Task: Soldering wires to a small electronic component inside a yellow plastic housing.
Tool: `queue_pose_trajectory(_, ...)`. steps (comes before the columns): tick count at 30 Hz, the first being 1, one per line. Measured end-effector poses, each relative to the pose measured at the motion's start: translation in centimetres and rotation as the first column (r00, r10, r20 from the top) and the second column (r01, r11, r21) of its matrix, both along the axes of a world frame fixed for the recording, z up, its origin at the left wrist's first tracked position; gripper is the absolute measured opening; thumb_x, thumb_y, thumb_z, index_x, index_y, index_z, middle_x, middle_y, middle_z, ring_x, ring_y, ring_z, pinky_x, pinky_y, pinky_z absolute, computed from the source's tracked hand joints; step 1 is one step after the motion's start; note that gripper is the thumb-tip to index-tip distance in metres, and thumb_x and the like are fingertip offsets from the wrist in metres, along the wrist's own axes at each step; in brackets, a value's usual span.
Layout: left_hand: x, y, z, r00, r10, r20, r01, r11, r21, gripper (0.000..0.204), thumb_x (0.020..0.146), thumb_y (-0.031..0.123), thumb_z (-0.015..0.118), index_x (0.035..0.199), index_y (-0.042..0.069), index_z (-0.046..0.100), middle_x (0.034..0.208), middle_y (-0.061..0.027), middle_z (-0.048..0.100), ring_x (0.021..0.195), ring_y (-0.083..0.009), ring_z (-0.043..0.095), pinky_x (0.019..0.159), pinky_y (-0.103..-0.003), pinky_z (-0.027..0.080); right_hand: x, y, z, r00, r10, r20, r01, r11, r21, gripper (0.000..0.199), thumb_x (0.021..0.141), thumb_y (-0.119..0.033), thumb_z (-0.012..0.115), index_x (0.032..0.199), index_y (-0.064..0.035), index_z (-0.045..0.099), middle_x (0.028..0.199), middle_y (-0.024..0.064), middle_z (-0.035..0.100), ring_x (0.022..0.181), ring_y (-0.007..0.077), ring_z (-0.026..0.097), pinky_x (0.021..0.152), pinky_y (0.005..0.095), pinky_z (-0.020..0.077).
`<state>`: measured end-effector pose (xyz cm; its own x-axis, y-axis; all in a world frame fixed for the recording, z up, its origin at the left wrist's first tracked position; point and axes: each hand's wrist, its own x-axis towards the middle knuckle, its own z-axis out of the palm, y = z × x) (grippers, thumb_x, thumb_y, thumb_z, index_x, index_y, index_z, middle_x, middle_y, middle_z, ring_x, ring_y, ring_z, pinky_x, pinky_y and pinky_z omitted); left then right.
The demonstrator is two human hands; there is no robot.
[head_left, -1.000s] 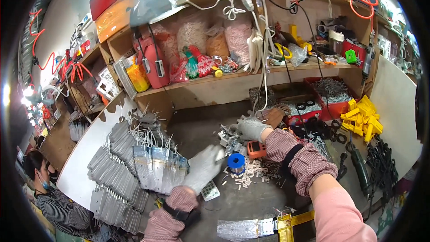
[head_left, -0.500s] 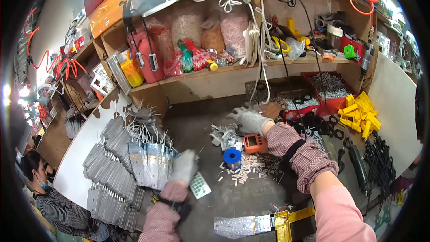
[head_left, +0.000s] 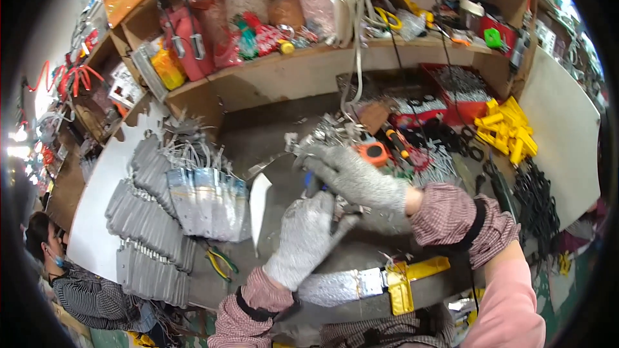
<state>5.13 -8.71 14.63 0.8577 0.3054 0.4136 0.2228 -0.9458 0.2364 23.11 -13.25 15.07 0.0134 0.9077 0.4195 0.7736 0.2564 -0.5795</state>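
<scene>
My left hand [head_left: 303, 241], in a grey knitted glove, reaches up over the dark bench with its thumb spread from the fingers. My right hand [head_left: 364, 180], gloved alike, crosses above it, fingers bent and closed; what they hold, if anything, is hidden. Between the hands, bits of a blue spool [head_left: 308, 179] show, mostly covered. An orange device [head_left: 372, 153] lies just beyond my right hand. Left of my left hand stands a thin white sheet [head_left: 259, 209]. In front of me, a silver-wrapped strip [head_left: 335, 288] meets a yellow plastic fixture [head_left: 400, 289].
Stacked grey flat parts [head_left: 145, 219] and wired silver pouches [head_left: 206, 203] fill the left side. Pliers [head_left: 221, 264] lie near them. Yellow plastic pieces [head_left: 509, 130], black cables [head_left: 536, 203] and a red screw bin [head_left: 461, 87] stand right. A person [head_left: 84, 290] sits far left.
The view has shifted, and the bench appears higher. My left hand has moved right from beside the pouches; my right hand has come nearer, over the spool. The sheet now appears edge-up and plain white.
</scene>
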Motion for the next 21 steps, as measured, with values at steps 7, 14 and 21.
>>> queue_pose_trajectory(7,-1.4,-5.8,1.2,0.974,-0.216,-0.065,0.214,0.791,0.574,0.037,0.086,0.027,0.064,0.121,0.016,0.063,0.138,-0.0147,0.058,0.134,-0.0313,0.052,0.099,-0.050,0.047,-2.6,-15.0,3.1,0.895,-0.194,0.403,0.329,0.895,-0.302,0.029,0.091,-0.014,0.064,0.118,-0.0044,0.060,0.079,0.0170,0.070,0.072,0.0393,0.070,0.063,0.0457,0.0551)
queue_pose_trajectory(14,-2.6,-7.9,-1.7,0.933,-0.357,-0.048,0.357,0.902,0.242,0.043,0.083,0.026,0.069,0.125,0.016,0.064,0.118,-0.0082,0.065,0.100,-0.0226,0.067,0.069,-0.028,0.056,-3.6,-21.9,1.9,0.967,-0.217,-0.136,0.191,0.965,-0.181,0.017,0.099,-0.021,0.064,0.106,-0.0064,0.060,0.079,0.0159,0.066,0.074,0.0388,0.068,0.061,0.0450,0.0524)
queue_pose_trajectory(21,-4.0,-6.7,-5.7,0.891,-0.342,0.299,0.274,0.930,0.246,0.048,0.087,0.015,0.069,0.133,0.004,0.060,0.118,-0.0173,0.069,0.105,-0.0275,0.069,0.089,-0.040,0.058,-4.9,-25.5,-1.4,0.936,-0.309,-0.169,0.314,0.949,0.004,0.013,0.092,-0.014,0.070,0.100,-0.0045,0.064,0.080,0.0129,0.067,0.070,0.0318,0.070,0.060,0.0382,0.0549)
